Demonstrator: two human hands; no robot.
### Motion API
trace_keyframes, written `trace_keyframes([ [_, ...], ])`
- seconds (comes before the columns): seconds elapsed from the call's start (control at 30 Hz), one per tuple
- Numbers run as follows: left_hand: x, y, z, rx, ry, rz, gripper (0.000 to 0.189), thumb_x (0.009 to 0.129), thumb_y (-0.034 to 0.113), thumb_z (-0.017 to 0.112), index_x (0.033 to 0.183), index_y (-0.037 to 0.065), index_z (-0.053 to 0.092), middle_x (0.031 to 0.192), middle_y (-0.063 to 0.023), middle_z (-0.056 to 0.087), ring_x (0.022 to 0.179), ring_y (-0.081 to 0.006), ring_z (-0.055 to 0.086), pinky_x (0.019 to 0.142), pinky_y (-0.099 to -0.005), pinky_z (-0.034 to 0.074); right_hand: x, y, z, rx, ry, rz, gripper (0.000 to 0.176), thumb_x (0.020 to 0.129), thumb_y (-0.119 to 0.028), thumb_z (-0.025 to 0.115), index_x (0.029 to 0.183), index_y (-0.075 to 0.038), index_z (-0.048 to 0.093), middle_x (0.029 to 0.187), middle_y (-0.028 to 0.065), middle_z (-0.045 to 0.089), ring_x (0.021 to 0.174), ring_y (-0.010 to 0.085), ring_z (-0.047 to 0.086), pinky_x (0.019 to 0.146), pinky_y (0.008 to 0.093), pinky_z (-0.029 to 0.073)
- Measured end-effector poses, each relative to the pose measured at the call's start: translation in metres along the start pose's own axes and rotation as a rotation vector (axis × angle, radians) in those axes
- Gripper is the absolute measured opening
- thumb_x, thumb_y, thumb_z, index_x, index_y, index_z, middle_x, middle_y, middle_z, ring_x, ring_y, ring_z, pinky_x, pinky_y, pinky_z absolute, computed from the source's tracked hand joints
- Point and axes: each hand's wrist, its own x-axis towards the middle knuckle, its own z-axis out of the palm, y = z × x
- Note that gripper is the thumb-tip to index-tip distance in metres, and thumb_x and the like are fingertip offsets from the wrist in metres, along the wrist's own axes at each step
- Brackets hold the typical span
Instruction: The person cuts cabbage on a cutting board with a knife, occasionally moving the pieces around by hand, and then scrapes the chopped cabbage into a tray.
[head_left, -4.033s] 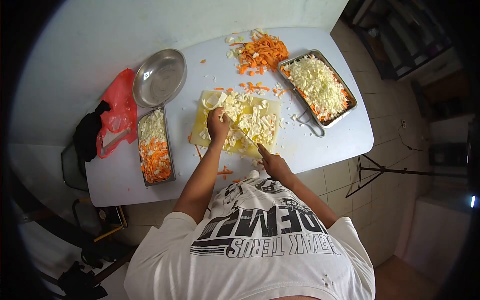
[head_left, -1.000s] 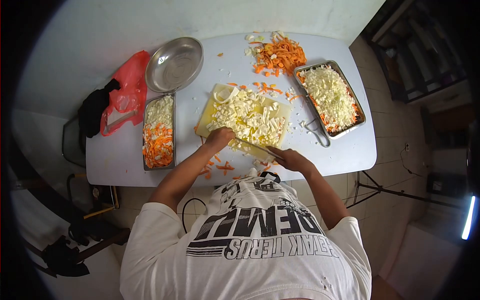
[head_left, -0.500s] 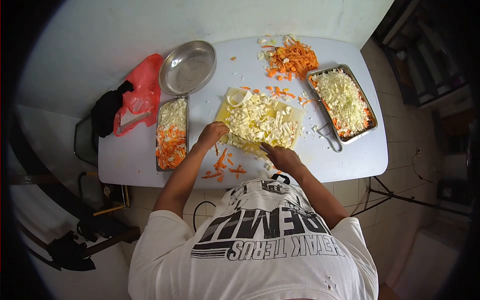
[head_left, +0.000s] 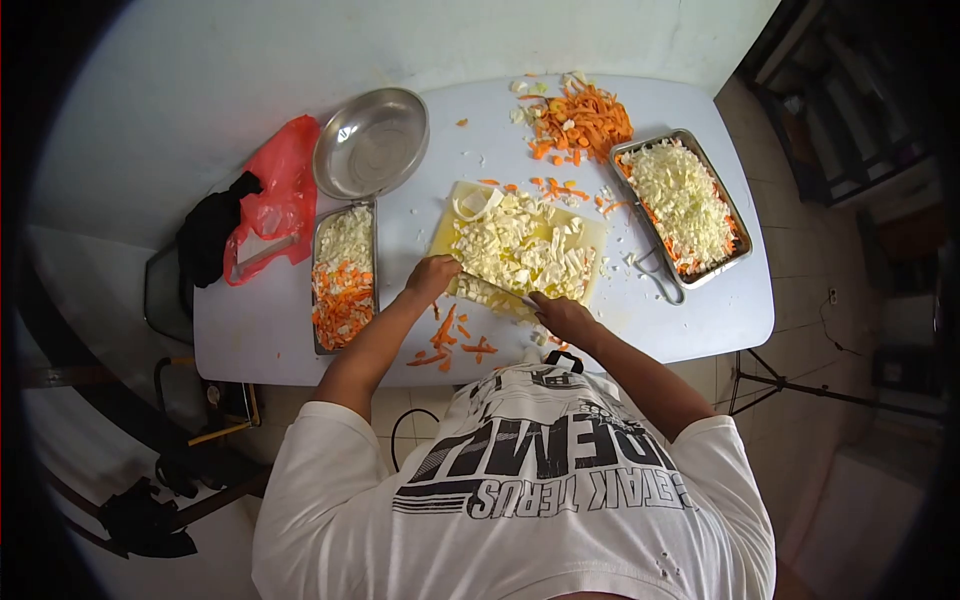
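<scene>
Chopped pale cabbage [head_left: 522,243] is heaped over a yellowish cutting board [head_left: 441,235] on the table in front of me. A knife [head_left: 498,287] lies across the near edge of the heap. My right hand [head_left: 566,318] is closed round its handle. At the other end, my left hand [head_left: 433,277] has its fingers closed on the blade's tip. Part of the blade is hard to make out against the cabbage. Carrot pieces [head_left: 446,340] are scattered on the table just below the left hand.
On the right stands a metal tray [head_left: 742,250] of shredded cabbage over carrot. A narrower tray [head_left: 375,280] of cabbage and carrot is at left, near a steel bowl [head_left: 372,145] and a red plastic bag [head_left: 277,200]. Carrot strips [head_left: 590,122] are piled at the back.
Both hands and the knife keep nearly the same place at the heap's near edge. The whole view has shifted slightly.
</scene>
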Motion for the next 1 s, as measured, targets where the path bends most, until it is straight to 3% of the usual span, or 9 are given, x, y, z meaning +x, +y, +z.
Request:
trace_keyframes([
  [0.13, 0.009, 0.008, -0.015, 0.030, -0.153, -0.004, 0.007, 0.083, 0.008, 0.060, 0.083, 0.007, 0.067, 0.086, -0.0089, 0.066, 0.080, -0.0292, 0.065, 0.071, -0.0398, 0.053, 0.000, 0.008, 0.003, -0.105, 0.044, 0.002, 0.033, 0.090, -0.023, 0.059, 0.122, -0.015, 0.051, 0.074, 0.0159, 0.065, 0.069, 0.0349, 0.067, 0.061, 0.0465, 0.053],
  [0.23, 0.017, 0.013, -0.037, -0.121, -0.255, -0.032, 0.012, 0.083, 0.010, 0.060, 0.092, 0.005, 0.067, 0.094, -0.0118, 0.066, 0.089, -0.0327, 0.063, 0.080, -0.0405, 0.051, -0.005, 0.003, 0.004, -0.155, 0.075, 0.016, 0.028, 0.090, -0.024, 0.059, 0.115, -0.013, 0.051, 0.073, 0.0150, 0.065, 0.069, 0.0343, 0.067, 0.060, 0.0459, 0.053],
  [0.33, 0.030, -0.004, -0.012, -0.082, 0.363, -0.159, 0.033, 0.090, 0.025, 0.056, 0.116, 0.005, 0.060, 0.120, -0.0157, 0.060, 0.116, -0.0341, 0.053, 0.097, -0.0503, 0.042, -0.012, -0.010, 0.012, -0.152, 0.106, 0.074, 0.025, 0.090, -0.023, 0.059, 0.110, -0.011, 0.051, 0.073, 0.0143, 0.065, 0.068, 0.0338, 0.067, 0.059, 0.0456, 0.053],
  [0.43, 0.045, 0.005, 0.033, 0.117, 0.146, -0.626, 0.055, 0.096, 0.038, 0.045, 0.140, 0.005, 0.040, 0.147, -0.0159, 0.037, 0.140, -0.0324, 0.027, 0.109, -0.0636, 0.020, -0.020, -0.026, 0.017, -0.127, 0.156, 0.107, 0.023, 0.089, -0.023, 0.060, 0.106, -0.011, 0.049, 0.073, 0.0141, 0.065, 0.068, 0.0344, 0.067, 0.058, 0.0459, 0.053],
  [0.53, 0.048, 0.016, 0.055, 0.121, 0.068, -0.629, 0.061, 0.099, 0.044, 0.035, 0.148, 0.008, 0.026, 0.158, -0.0104, 0.017, 0.147, -0.0275, 0.007, 0.108, -0.0699, 0.003, -0.019, -0.028, 0.027, -0.106, 0.116, 0.207, 0.022, 0.090, -0.025, 0.060, 0.103, -0.011, 0.049, 0.073, 0.0147, 0.066, 0.069, 0.0350, 0.067, 0.059, 0.0461, 0.053],
  [0.57, 0.048, 0.023, 0.053, 0.115, 0.010, -0.664, 0.062, 0.100, 0.041, 0.035, 0.150, 0.007, 0.023, 0.159, -0.0082, 0.014, 0.148, -0.0270, 0.004, 0.110, -0.0671, 0.000, -0.018, -0.026, 0.031, -0.100, 0.126, 0.219, 0.022, 0.090, -0.025, 0.059, 0.103, -0.011, 0.049, 0.074, 0.0149, 0.066, 0.070, 0.0354, 0.067, 0.059, 0.0463, 0.053],
  [0.67, 0.046, 0.022, 0.060, 0.146, 0.146, -0.603, 0.064, 0.100, 0.042, 0.034, 0.151, 0.007, 0.019, 0.159, -0.0073, 0.014, 0.148, -0.0273, 0.005, 0.110, -0.0676, 0.000, -0.020, -0.018, 0.042, -0.077, 0.121, 0.228, 0.021, 0.092, -0.029, 0.058, 0.100, -0.011, 0.048, 0.074, 0.0155, 0.066, 0.071, 0.0370, 0.067, 0.060, 0.0471, 0.053],
  [0.87, 0.052, 0.015, 0.053, 0.008, 0.087, -0.700, 0.068, 0.101, 0.046, 0.030, 0.152, 0.007, 0.010, 0.159, -0.0096, 0.013, 0.147, -0.0301, 0.005, 0.110, -0.0680, 0.000, -0.008, -0.011, 0.009, -0.106, 0.088, 0.115, 0.024, 0.091, -0.028, 0.059, 0.102, -0.009, 0.049, 0.071, 0.0154, 0.065, 0.066, 0.0353, 0.066, 0.058, 0.0461, 0.053],
  [1.0, 0.037, 0.027, 0.030, -0.051, 0.246, -0.681, 0.066, 0.101, 0.047, 0.028, 0.152, 0.007, 0.012, 0.157, -0.0121, 0.018, 0.146, -0.0326, 0.011, 0.108, -0.0692, 0.003, -0.015, -0.035, -0.010, -0.146, 0.066, 0.070, 0.024, 0.090, -0.027, 0.061, 0.101, -0.009, 0.050, 0.069, 0.0140, 0.063, 0.064, 0.0336, 0.066, 0.055, 0.0453, 0.052],
])
